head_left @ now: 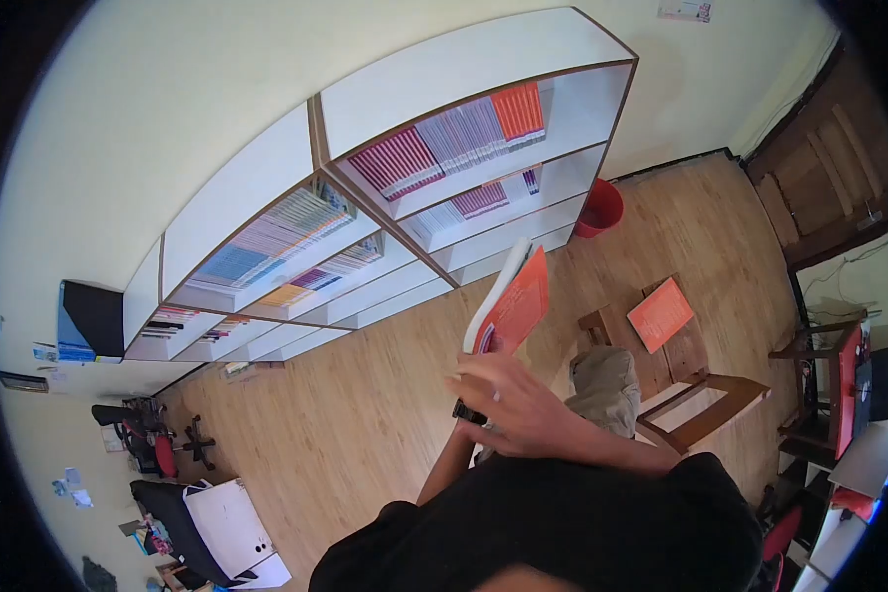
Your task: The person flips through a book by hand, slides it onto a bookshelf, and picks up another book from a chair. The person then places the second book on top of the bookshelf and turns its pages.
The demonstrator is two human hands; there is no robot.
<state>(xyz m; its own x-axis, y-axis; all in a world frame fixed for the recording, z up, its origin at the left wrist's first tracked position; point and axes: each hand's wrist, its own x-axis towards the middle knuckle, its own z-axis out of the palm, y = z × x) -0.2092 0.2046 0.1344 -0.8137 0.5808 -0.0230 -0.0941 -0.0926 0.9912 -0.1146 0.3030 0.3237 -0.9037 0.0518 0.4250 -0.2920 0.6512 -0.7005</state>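
Note:
An orange-covered book (521, 304) is held up at mid-view, tilted, with a pale curved edge along its left side. Whether this is one book or two pressed together I cannot tell. My left hand (472, 367), with a dark watch at its wrist, grips the lower end and is largely hidden. Across it lies my right hand (511, 397), a ring on one finger, its fingers stretched out leftward by the book's bottom. Another orange book (661, 316) rests flat on a wooden chair (689, 357) to the right.
A white shelf unit (365, 229) with rows of books (397, 163) runs along the wall. Near its right end stands a red bin (600, 209). A wooden door (827, 163) is at right, beside a table (839, 385). An office chair (158, 434) stands at far left.

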